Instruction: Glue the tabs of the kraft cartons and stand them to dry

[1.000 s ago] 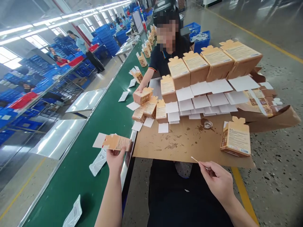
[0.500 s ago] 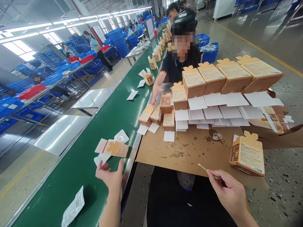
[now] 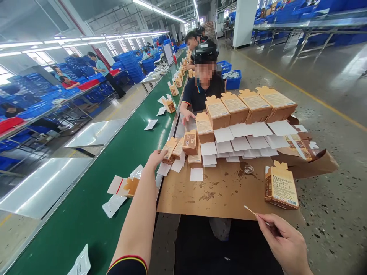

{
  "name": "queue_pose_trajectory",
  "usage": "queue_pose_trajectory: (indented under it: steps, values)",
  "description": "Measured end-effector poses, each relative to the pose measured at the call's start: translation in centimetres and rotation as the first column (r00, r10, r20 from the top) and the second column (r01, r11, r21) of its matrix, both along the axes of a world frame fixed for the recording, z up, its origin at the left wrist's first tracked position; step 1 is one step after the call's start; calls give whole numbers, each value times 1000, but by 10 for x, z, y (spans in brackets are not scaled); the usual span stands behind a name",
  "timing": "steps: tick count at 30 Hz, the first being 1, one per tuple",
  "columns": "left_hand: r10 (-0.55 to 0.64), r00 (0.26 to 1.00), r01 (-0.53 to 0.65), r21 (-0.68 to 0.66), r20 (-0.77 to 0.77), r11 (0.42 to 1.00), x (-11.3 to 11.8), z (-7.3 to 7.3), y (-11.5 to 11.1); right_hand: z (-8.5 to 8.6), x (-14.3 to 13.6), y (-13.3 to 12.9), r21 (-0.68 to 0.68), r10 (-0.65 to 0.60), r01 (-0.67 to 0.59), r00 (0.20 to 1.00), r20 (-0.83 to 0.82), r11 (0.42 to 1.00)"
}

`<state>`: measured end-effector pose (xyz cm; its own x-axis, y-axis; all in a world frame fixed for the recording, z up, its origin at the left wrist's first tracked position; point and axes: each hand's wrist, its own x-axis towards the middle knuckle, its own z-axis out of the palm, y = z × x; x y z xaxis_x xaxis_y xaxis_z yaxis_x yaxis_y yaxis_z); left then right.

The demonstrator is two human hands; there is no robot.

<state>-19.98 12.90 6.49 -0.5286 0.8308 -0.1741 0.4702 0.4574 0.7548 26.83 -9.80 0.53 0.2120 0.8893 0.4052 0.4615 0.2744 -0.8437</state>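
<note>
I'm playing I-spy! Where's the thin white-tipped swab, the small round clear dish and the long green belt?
Thin white-tipped swab (image 3: pixel 251 211): head view, on its stick.
Small round clear dish (image 3: pixel 248 170): head view, on its middle.
Long green belt (image 3: pixel 126 152): head view, on its bare surface.

1. The belt (image 3: pixel 86 214) was plain green.
2. The boxes (image 3: pixel 282 187) had cream panels with dark print, brown sides.
3. Their flaps (image 3: pixel 223 135) were white.
4. The cardboard (image 3: pixel 179 193) was brown, blotched darker.
5. The swab (image 3: pixel 250 209) was pale, white-tipped.
6. The near sleeve (image 3: pixel 127 266) was black, edged red and yellow.
7. The floor (image 3: pixel 321 206) was grey, dark-speckled.
</note>
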Motion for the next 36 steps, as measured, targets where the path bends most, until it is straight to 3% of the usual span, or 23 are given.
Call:
queue_pose_trajectory:
  steps: [4,8,12,16,18,21,23,25,28,31,33,36]
  values:
    - [-41,997,47,-100,59,994,2,-8,-11,2,9,-3,-3,-55,55,998,21,998]
    - [22,991,-13,-69,134,998,10,-21,-35,8,19,12,44,-47,42,992,121,998]
    - [106,965,-100,-38,241,994,22,-30,-45,26,32,58,73,14,-35,962,273,997]
    - [188,920,-193,-20,344,981,21,-22,-60,51,43,118,-96,130,-94,852,508,991]
    - [192,891,-230,44,410,972,16,-17,-81,59,43,141,-235,200,-67,772,603,970]
    - [75,787,-269,232,613,935,18,-19,-130,59,35,162,-392,294,-8,676,676,920]
    - [-15,694,-274,284,720,919,30,-27,-163,56,28,170,-470,375,-13,623,687,883]
    - [-47,635,-230,247,771,941,52,-38,-187,53,24,175,-523,438,-25,583,685,852]
    - [-86,600,-150,218,795,964,91,-54,-201,54,30,178,-547,459,-17,567,684,837]
    - [-119,626,-126,251,770,960,119,-67,-196,54,39,164,-472,380,-38,651,657,881]
    - [-126,648,-117,261,751,958,129,-73,-192,47,32,137,-361,305,-101,762,571,927]
    - [-126,692,-87,256,710,963,133,-76,-189,20,-8,80,-177,305,-256,881,362,950]
